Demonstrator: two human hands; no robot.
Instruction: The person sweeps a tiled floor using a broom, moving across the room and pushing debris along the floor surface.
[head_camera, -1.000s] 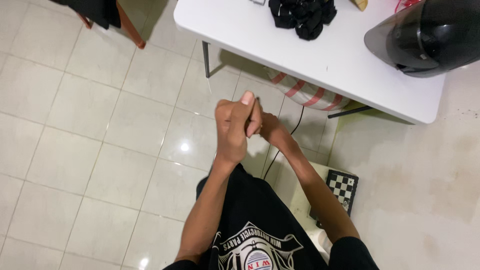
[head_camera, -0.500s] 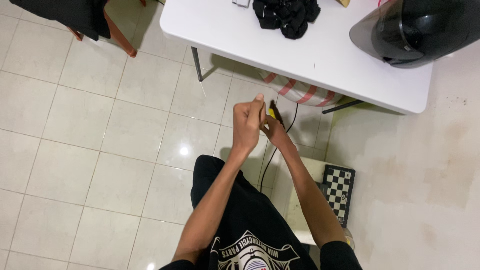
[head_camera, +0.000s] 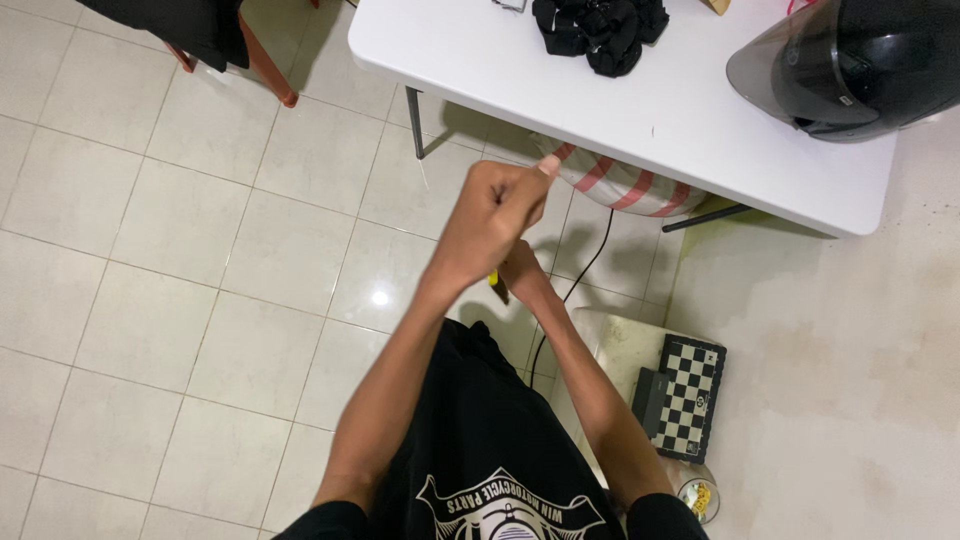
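My left hand is raised in a closed fist in the middle of the view, thumb pressed against the forefinger near the table's front edge. Nothing shows between its fingers. My right hand sits just below and behind it, mostly hidden by the left fist. It grips a small yellow-and-dark object whose end sticks out under the left wrist. The two hands are close together, above the tiled floor. My black printed shirt fills the bottom of the view.
A white table carries a black helmet and a black cloth bundle. A red-striped sack lies beneath it, with a black cable. A chessboard lies at lower right, a wooden chair at upper left.
My left fist has risen toward the table edge and closer to the camera. My right hand with the yellow object has dropped below it and is now mostly covered.
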